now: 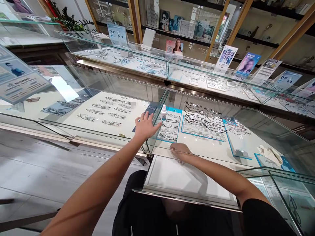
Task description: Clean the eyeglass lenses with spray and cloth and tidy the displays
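Note:
My left hand [145, 125] is stretched out with its fingers spread over the glass top of the display case. Just right of its thumb stands a small white bottle [163, 114], upright, with a printed label; the hand does not hold it. My right hand [181, 152] is curled closed above the back edge of a white pulled-out drawer [172, 178]. What its fingers hold, if anything, is hidden. Below the glass, beside my left hand, lie rows of eyeglasses [117, 115], and more glasses [205, 119] rest beyond my right hand.
A second glass counter [145, 67] runs behind, with advertising cards [226, 57] standing on it. A crumpled cloth [270, 154] lies at the right. A large printed sign [21, 77] stands at the left. The drawer's front edge is close to my lap.

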Demonstrator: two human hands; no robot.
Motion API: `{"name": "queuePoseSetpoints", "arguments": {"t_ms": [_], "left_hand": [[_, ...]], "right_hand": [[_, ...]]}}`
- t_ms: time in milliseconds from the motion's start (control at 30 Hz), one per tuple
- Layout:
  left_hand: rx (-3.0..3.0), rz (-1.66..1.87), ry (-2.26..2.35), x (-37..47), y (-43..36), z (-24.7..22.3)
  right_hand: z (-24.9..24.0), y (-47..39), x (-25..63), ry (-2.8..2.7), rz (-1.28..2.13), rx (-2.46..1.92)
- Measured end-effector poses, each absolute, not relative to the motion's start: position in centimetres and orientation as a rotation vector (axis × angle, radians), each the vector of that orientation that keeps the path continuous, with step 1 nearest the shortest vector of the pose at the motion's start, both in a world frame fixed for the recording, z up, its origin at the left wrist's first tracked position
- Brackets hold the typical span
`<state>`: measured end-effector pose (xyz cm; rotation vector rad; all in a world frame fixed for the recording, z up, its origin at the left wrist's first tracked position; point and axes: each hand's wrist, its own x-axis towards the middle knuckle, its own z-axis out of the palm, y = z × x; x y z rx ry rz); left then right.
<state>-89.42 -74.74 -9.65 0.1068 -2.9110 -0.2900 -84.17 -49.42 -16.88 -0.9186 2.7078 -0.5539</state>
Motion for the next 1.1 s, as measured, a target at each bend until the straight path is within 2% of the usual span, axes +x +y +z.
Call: {"name": "queuePoseSetpoints", "arguments": {"t_ms": [300, 633, 833, 1100], "left_hand": [[0.115, -0.314, -2.911, -89.3, -74.7, -9.5], [0.116, -0.279, -2.904, -89.2, -74.8, -9.6], [0.114, -0.279, -2.898, -89.5, -74.9, -9.9], [-0.053, -0.473, -2.81, -89.2, -75.0, -9.0]], "right_hand": [[-20.9, -53.3, -93.3, 2.91, -0.571, -0.882], [-22.1, -55.3, -96.1, 2.918, -0.474, -0.871], [-20.0, -55.8, -94.0, 2.915, -0.491, -0.812], [-14.3, -50.5, -83.6, 2.764, -0.555, -0.675]]}}
